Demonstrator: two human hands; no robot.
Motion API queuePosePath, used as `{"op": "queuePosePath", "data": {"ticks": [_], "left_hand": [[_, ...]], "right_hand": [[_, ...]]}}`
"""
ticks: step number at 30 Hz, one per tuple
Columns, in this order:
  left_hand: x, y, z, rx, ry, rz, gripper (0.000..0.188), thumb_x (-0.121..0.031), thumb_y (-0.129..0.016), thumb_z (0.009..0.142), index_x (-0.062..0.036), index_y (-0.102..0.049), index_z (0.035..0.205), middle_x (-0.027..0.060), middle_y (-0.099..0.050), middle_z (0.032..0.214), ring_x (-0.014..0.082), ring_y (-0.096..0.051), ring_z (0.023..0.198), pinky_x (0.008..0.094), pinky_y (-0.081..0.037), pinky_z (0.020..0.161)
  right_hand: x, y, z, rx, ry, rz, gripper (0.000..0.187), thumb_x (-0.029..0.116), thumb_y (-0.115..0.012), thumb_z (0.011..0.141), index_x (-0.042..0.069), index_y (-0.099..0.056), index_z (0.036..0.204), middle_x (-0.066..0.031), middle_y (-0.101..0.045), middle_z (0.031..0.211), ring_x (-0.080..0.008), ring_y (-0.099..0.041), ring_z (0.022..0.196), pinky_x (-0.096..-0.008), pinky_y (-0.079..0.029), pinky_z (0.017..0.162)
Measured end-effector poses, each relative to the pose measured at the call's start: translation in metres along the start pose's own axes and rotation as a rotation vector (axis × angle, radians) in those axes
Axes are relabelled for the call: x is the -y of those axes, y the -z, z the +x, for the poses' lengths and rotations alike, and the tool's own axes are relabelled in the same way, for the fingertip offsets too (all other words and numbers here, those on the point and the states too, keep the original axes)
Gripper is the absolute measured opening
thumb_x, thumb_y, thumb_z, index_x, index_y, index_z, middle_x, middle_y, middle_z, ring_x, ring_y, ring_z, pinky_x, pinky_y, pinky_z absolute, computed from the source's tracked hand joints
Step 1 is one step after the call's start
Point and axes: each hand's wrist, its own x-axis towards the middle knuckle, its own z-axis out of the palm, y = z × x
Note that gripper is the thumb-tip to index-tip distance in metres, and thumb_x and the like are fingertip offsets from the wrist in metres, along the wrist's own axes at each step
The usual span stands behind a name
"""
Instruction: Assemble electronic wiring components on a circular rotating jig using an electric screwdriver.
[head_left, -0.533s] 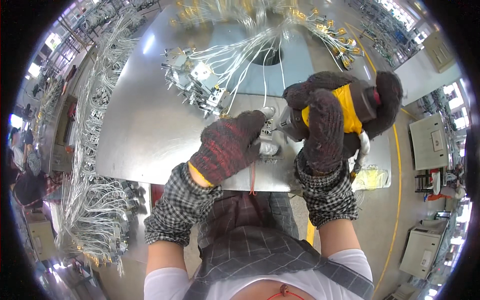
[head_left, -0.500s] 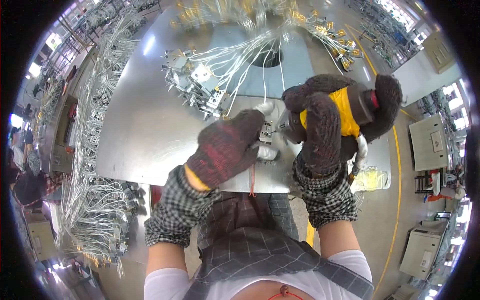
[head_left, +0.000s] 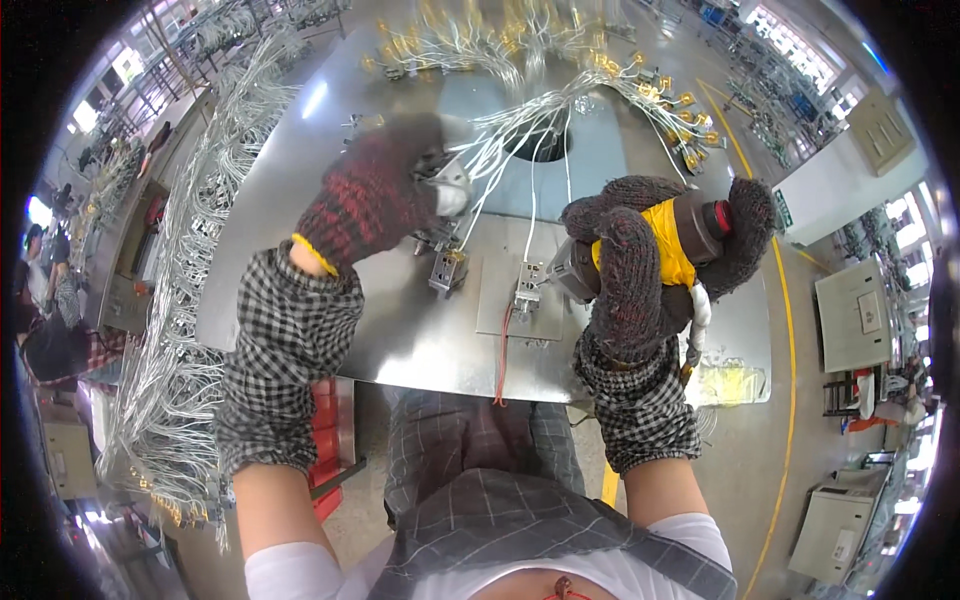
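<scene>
My right hand (head_left: 632,285), in a dark knitted glove, is wrapped round a black power tool (head_left: 675,240) bound with yellow tape. Its dark nose points left, close to a small metal terminal block (head_left: 528,284). That block sits on a thin square plate on the metal table (head_left: 400,340), with a white wire running up from it. My left hand (head_left: 375,190), in a dark red-flecked glove with white-wrapped fingertips, is over the cluster of metal blocks at the left. Motion smears its fingers, so their grip is unclear. One block (head_left: 448,270) of that cluster shows below it.
White wires (head_left: 520,125) fan out around a dark round hole in the table, many ending in yellowish metal fittings (head_left: 690,130). A red cord (head_left: 503,360) hangs at the table's front edge. Bundles of wires (head_left: 185,240) hang at the left. A clear yellowish pack (head_left: 735,385) lies at the right.
My left hand has moved from the terminal block up and left to the cluster of blocks, uncovering the terminal block. My right hand, still holding the power tool, has shifted slightly left and down.
</scene>
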Motion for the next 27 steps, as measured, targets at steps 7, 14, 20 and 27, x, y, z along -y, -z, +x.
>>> {"op": "queuePosePath", "data": {"ticks": [7,14,20,27], "left_hand": [[-0.020,-0.029,-0.013,0.227,0.266,-0.867,0.047,-0.006,-0.076,0.078,0.0006,-0.060,0.123,0.0042,-0.067,0.097,0.0128,-0.064,0.085,0.0292,-0.054,0.078],[-0.021,-0.064,-0.061,0.100,-0.297,0.033,0.046,-0.028,-0.082,0.076,-0.0085,-0.063,0.113,0.0116,-0.065,0.093,0.0309,-0.066,0.085,0.0412,-0.054,0.072],[-0.017,-0.073,-0.062,0.096,-0.275,0.176,0.047,-0.037,-0.081,0.075,-0.0080,-0.063,0.107,0.0122,-0.062,0.088,0.0334,-0.063,0.080,0.0442,-0.052,0.068],[-0.056,-0.096,-0.037,0.064,-0.305,-0.245,0.058,-0.030,-0.084,0.071,-0.0085,-0.064,0.122,0.0155,-0.068,0.097,0.0315,-0.068,0.084,0.0403,-0.054,0.073]], "right_hand": [[0.005,-0.007,-0.007,-0.027,-0.061,-0.019,0.044,0.037,-0.047,0.102,0.013,-0.042,0.138,-0.0304,-0.066,0.095,-0.0384,-0.069,0.068,-0.0454,-0.062,0.060],[-0.013,-0.004,-0.008,-0.133,0.028,-0.018,0.040,0.029,-0.050,0.102,0.015,-0.043,0.138,-0.0295,-0.065,0.099,-0.0373,-0.069,0.071,-0.0473,-0.062,0.060],[-0.008,0.003,-0.001,0.014,0.112,0.000,0.056,0.014,-0.065,0.094,0.016,-0.039,0.143,-0.0252,-0.066,0.097,-0.0317,-0.070,0.073,-0.0403,-0.060,0.061],[0.017,0.024,0.027,-0.167,-0.005,0.186,0.063,0.016,-0.059,0.095,0.009,-0.021,0.146,-0.0140,-0.066,0.089,-0.0171,-0.062,0.068,-0.0358,-0.057,0.060]]}}
